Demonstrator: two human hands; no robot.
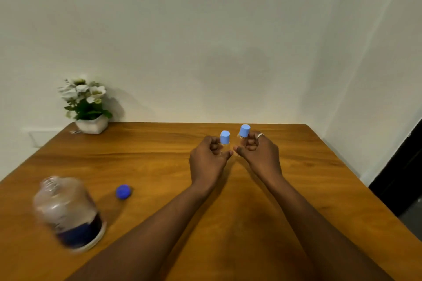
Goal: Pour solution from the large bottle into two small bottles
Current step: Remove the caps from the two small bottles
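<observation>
Mid-frame, a small clear blue-capped bottle (225, 137) is pinched in the left hand (206, 158), its twin (244, 131) in the right hand (262, 154); light, perhaps slippery, best gripped round the body.

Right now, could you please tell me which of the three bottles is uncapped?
The large bottle at the left: its neck is bare, its dark blue cap lying beside it. Both small bottles are capped.

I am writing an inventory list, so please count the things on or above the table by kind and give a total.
Large bottle: 1
Small bottle: 2
Loose cap: 1
Flower pot: 1
Total: 5
</observation>
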